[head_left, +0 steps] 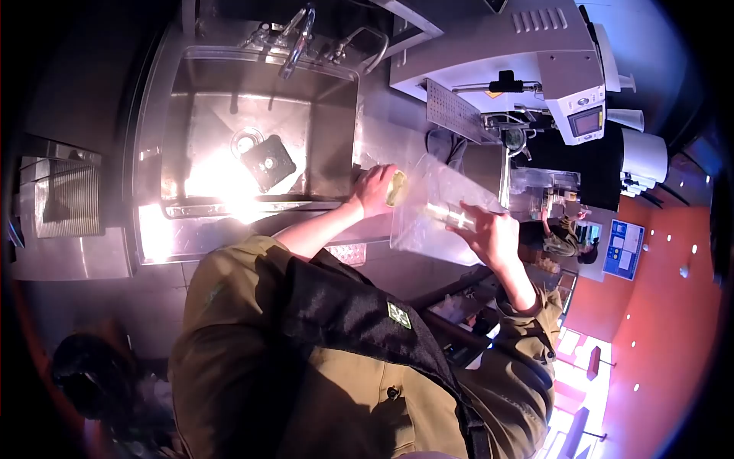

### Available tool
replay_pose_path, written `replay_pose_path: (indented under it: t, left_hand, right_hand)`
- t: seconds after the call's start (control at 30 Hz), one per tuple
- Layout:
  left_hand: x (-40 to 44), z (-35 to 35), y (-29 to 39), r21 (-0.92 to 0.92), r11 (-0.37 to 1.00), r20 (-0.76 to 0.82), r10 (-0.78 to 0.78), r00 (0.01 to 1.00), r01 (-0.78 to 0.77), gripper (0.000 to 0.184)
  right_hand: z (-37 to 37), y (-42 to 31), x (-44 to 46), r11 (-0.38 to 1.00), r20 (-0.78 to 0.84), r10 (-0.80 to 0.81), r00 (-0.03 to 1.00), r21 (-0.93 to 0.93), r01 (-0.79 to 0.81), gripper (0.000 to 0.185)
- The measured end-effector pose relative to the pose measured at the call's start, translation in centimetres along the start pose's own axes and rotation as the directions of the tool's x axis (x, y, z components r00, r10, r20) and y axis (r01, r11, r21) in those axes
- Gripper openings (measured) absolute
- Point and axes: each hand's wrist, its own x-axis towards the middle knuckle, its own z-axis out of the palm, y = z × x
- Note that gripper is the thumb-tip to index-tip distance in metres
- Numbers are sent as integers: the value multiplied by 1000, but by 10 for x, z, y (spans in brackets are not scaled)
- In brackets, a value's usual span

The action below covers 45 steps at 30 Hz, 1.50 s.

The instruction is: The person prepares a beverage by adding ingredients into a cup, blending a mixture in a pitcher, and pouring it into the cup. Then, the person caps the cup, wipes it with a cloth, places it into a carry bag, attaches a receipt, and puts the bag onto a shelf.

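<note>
My left hand [375,190] is closed round a small yellow-green thing [396,188] with an oval face; its kind is not clear. It is close beside a large translucent plastic container [440,237], which is tilted in front of my body. My right hand [493,233] is closed at the container's right side, its fingers over a clear, shiny piece [451,216]. Whether that piece is part of the container or separate, I cannot tell. To the left is a steel sink [332,138], with a black square object [269,162] lying in it near the drain.
A chrome faucet [298,46] stands behind the sink. A grey machine [497,53] with a small screen fills the back right, near stacked white cups [644,157]. Another person [562,237] is farther off at right. A ridged metal panel [65,195] lies far left.
</note>
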Motion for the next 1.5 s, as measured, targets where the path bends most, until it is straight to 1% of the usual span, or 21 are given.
replay_pose_path:
  t: [0.03,0.07,0.1,0.17,0.27,0.3,0.37,0.47,0.57,0.6,0.7,0.73,0.83,0.93,1.03,1.13,1.23,1.33,1.43,1.5]
  left_hand:
    - [0,1,2,16,1000,-16,14,1000,-14,80]
    - [0,1,3,37,999,49,-24,999,22,82]
    - [0,1,4,28,999,67,-37,997,36,83]
    - [2,1,5,14,998,94,-66,993,65,85]
    - [-8,-3,9,24,1000,68,1,998,-3,81]
    - [-12,-4,10,31,1000,94,-5,996,2,81]
    - [-11,-8,14,46,999,137,-11,991,4,81]
    - [-13,1,6,64,996,45,64,997,-67,82]
    - [-10,12,2,-56,998,8,13,1000,-13,79]
    - [-10,12,3,-48,997,-57,60,997,-62,72]
    - [-9,12,6,-47,999,17,19,1000,-18,71]
    - [-8,11,7,-20,1000,55,16,998,-14,69]
    - [-6,9,9,39,999,59,21,998,-23,69]
    - [-5,5,12,63,998,90,3,996,-9,68]
    - [-2,5,12,55,998,140,-34,990,26,68]
    - [-2,10,8,66,997,176,-40,984,29,69]
    - [-5,16,3,80,996,65,38,997,-43,73]
    - [-5,18,2,90,996,73,20,997,-27,74]
    - [-2,12,5,63,998,187,-21,982,9,73]
    - [-1,10,8,61,997,205,-52,977,41,75]
  right_hand:
    - [5,0,0,999,-52,-6,999,-48,4,50]
    - [1,2,3,999,-15,26,1000,-46,-27,51]
    - [-5,6,3,999,24,26,999,44,-27,51]
    - [-4,9,-6,998,-17,8,1000,-57,-9,53]
    - [-4,22,-14,989,50,139,989,47,-142,57]
    - [-4,27,-18,991,65,114,991,64,-118,58]
    - [-3,29,-27,990,45,71,997,123,-76,56]
    - [-6,20,-27,1000,-18,3,1000,-9,-3,52]
    - [-19,11,-22,998,62,-9,998,-60,13,51]
    - [-20,11,-20,997,88,-3,996,-70,10,50]
    - [-26,0,-6,995,48,-93,995,-44,95,50]
    - [-27,-4,-1,995,75,-71,995,-67,76,49]
    - [-24,-5,9,996,118,-33,992,-78,43,49]
    - [-26,-4,14,994,105,-42,994,-95,52,50]
    - [-28,-2,18,983,92,-69,993,-163,84,52]
    - [-24,2,23,993,97,-53,994,-105,63,53]
    - [-21,1,27,992,77,-81,994,-93,88,53]
    - [-24,-3,29,991,134,-37,990,-124,54,53]
    - [-20,2,26,994,102,-49,994,-93,59,53]
    - [-17,7,23,996,96,-41,995,-79,49,53]
